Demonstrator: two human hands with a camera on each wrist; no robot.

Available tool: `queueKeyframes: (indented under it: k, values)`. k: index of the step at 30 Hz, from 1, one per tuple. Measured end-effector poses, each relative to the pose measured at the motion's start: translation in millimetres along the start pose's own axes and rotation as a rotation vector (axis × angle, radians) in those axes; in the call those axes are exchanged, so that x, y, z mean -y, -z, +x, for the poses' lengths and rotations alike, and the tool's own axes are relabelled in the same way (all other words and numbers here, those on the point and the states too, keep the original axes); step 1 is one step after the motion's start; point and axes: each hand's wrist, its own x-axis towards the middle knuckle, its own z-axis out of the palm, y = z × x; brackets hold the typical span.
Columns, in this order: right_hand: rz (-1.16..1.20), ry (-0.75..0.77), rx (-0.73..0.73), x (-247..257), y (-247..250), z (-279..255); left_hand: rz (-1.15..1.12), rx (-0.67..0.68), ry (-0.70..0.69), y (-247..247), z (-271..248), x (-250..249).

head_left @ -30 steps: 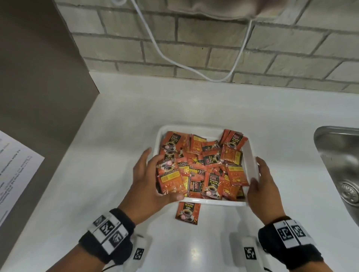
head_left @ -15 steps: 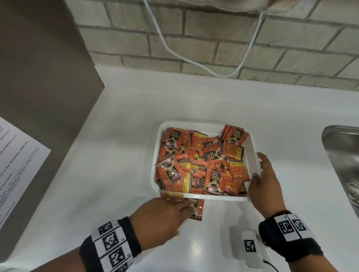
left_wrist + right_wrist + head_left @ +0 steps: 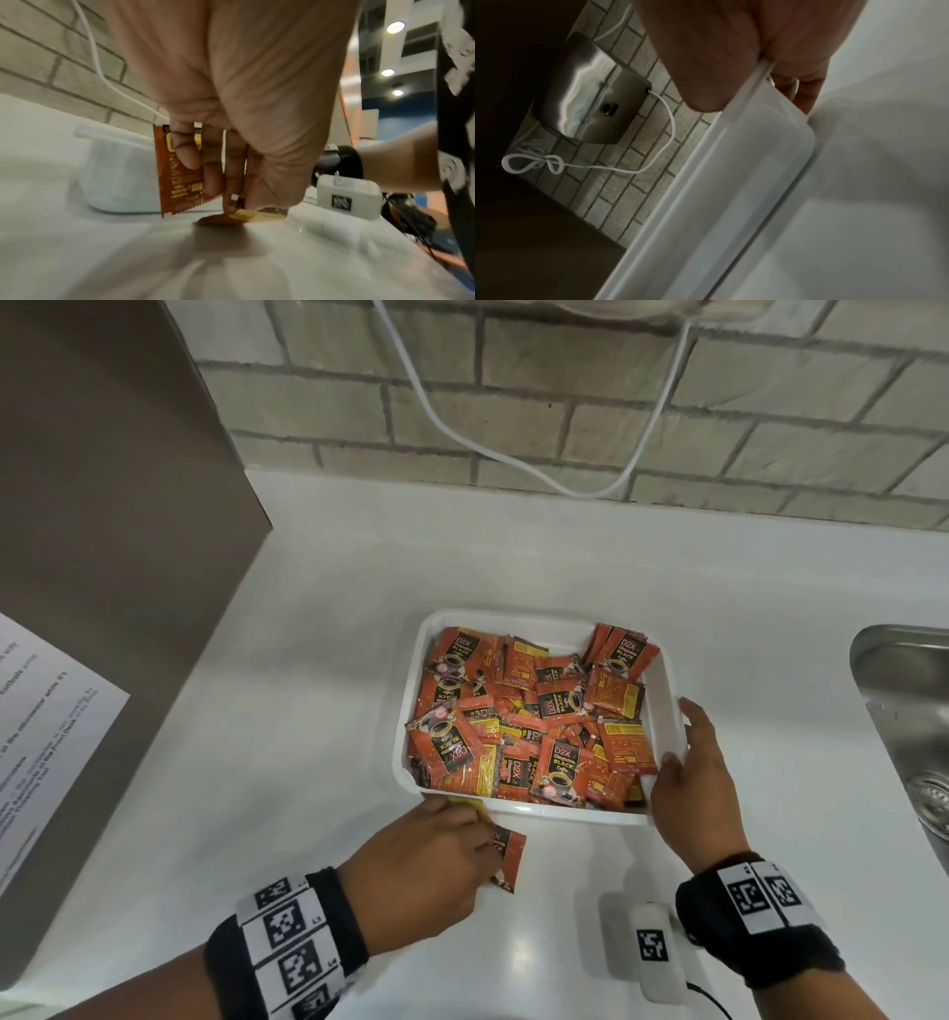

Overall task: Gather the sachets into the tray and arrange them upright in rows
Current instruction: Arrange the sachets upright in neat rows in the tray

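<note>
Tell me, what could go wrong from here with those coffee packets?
Three risks, judging by the pictures:
1. The left hand pinches one sachet while reaching for a second sachet lying flat on the counter; that crowded grip could drop one.
2. The tray holds a jumbled heap; adding more could push packets over its rim.
3. The right hand only steadies one corner, so the tray might slide.

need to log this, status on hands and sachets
Left hand pinching a loose sachet off the counter. Right hand gripping the tray rim. Sachets in tray jumbled, no rows yet. Nothing in the way.
</note>
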Motion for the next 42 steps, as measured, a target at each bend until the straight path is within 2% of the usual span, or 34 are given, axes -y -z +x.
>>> queueKeyframes:
  k: [4,7,9,14,17,20,22,25,28,32,39,42]
  values:
    - [-0.007,0.005,0.006,1.1,-0.7,0.0,-0.128,-0.075,0.056,32.0,4.4,13.8]
    - [-0.014,0.01,0.009,2.4,0.3,-0.4,-0.231,-0.091,0.161,53.3,11.6,31.0]
    - [-0.013,0.01,0.007,4.2,0.0,-0.8,-0.268,-0.126,0.25,62.7,18.3,39.0]
    - [-0.011,0.018,0.01,4.2,0.6,-1.0,-0.458,-0.225,0.576,65.8,40.1,53.7]
    - [0.011,0.007,0.01,7.7,1.4,-3.1,-0.457,-0.34,0.656,58.1,45.2,64.2]
    - [-0.048,0.091,-0.131,16.1,3.2,-9.5,-0.382,-0.44,0.672,51.6,44.3,74.0]
    - [-0.068,0.222,-0.2,25.8,2.8,-12.0,-0.435,-0.418,0.683,47.8,41.9,78.0]
    - [-0.094,0.262,-0.04,43.6,-8.3,-5.4,-0.514,-0.282,0.644,36.5,40.1,75.9]
    - [-0.215,0.121,0.104,46.4,-29.9,11.1,-0.357,-0.237,0.569,24.6,44.5,73.6]
    - [-0.357,-0.026,0.221,52.7,-54.2,15.6,-0.273,-0.171,0.563,15.9,50.3,71.7]
    - [-0.223,0.028,0.395,75.8,-84.9,10.5,-0.26,-0.214,0.533,7.1,50.8,74.0]
    - [-0.089,0.007,0.382,85.8,-96.0,9.7,-0.239,-0.215,0.496,4.0,49.2,74.8]
